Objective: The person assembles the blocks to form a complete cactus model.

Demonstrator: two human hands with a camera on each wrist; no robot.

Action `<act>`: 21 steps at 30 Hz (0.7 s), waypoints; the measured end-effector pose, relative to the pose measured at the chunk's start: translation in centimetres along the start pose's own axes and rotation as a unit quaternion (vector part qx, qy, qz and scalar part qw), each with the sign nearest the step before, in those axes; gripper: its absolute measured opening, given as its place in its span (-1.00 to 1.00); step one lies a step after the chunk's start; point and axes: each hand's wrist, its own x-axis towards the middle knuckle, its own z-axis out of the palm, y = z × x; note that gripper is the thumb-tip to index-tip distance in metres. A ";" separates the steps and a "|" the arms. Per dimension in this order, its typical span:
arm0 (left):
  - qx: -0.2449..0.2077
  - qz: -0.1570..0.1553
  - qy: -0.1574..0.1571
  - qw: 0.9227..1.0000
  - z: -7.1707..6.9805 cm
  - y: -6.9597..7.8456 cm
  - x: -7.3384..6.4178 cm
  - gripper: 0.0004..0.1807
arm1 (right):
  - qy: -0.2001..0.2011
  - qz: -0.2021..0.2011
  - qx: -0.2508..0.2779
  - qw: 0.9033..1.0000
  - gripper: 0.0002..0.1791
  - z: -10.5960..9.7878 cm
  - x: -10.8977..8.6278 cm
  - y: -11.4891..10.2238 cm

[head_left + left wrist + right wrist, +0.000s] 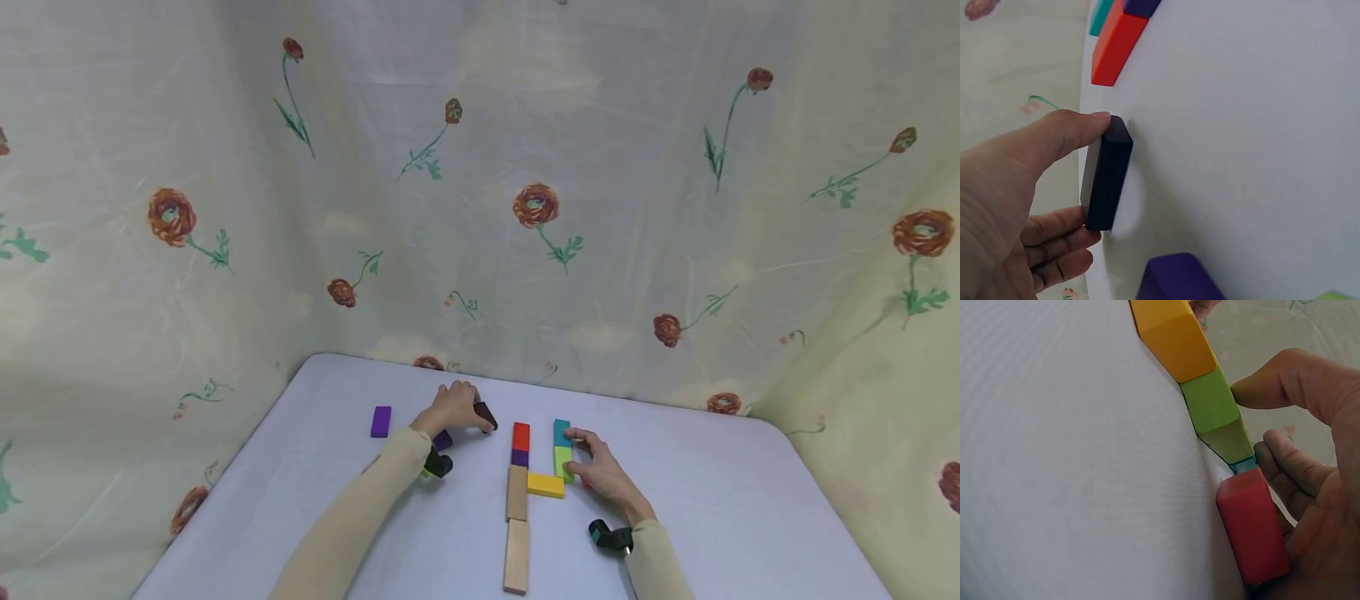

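Note:
My left hand [453, 408] pinches a dark, nearly black block [1109, 178] by its ends, thumb on one and fingertips at the other. Below that wrist lie a purple block [442, 440] and a partly hidden green block. My right hand [606, 477] touches blocks with its fingers slightly bent: the thumb rests at a lime green block [562, 458] and a fingertip at the teal block [561, 431] beyond it. In the right wrist view a pinkish-red block [1252, 531] sits beside the palm, mostly covered by the hand in the head view.
A column runs up the white table [712, 500]: two wooden blocks [517, 554], a short purple block [520, 458] and a red block [521, 435]. A yellow block [546, 485] bridges toward the green one. Another purple block [381, 422] lies far left. Floral curtains [480, 208] surround the table.

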 end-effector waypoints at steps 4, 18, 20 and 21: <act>-0.003 0.005 0.000 1.000 0.1 0.0 0.1 -0.32 | 0.001 0.003 -0.002 1.000 -0.29 0.0 0.0 0.0; 0.012 0.053 -0.076 0.996 -0.6 0.3 0.4 -0.36 | 0.003 0.005 -0.003 1.000 -0.29 0.1 0.0 0.1; 0.012 0.057 -0.075 0.995 -0.6 0.2 0.5 -0.35 | 0.003 0.008 -0.001 1.000 -0.29 0.1 0.0 0.0; 0.013 0.060 -0.074 0.995 -0.6 0.2 0.5 -0.34 | 0.003 0.007 0.000 1.000 -0.29 0.0 0.0 0.0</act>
